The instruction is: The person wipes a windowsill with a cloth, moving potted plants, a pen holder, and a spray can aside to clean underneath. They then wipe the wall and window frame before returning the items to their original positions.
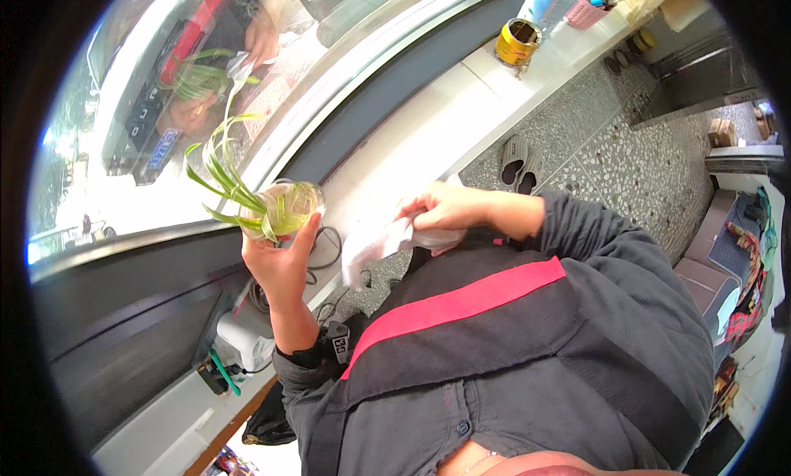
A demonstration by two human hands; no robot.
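Observation:
In my left hand (281, 253) is a clear glass jar (303, 204) with some liquid in it, tilted over beside the window. A spider plant (228, 179) with striped green leaves grows out of the jar's mouth towards the pane. My right hand (442, 210) grips a crumpled white cloth or tissue (383, 241) in front of the apron (457, 303). One end of the cloth hangs loose between the two hands. Jar and cloth are apart.
Along the white tiled sill (395, 136) stand a yellow tin (518, 42), a blue spray can (547, 6) and a pink basket (584, 13). A white hair dryer (244, 340) lies lower left. Slippers (519, 164) rest on the terrazzo floor (593, 161). The window glass (123, 186) bounds the left.

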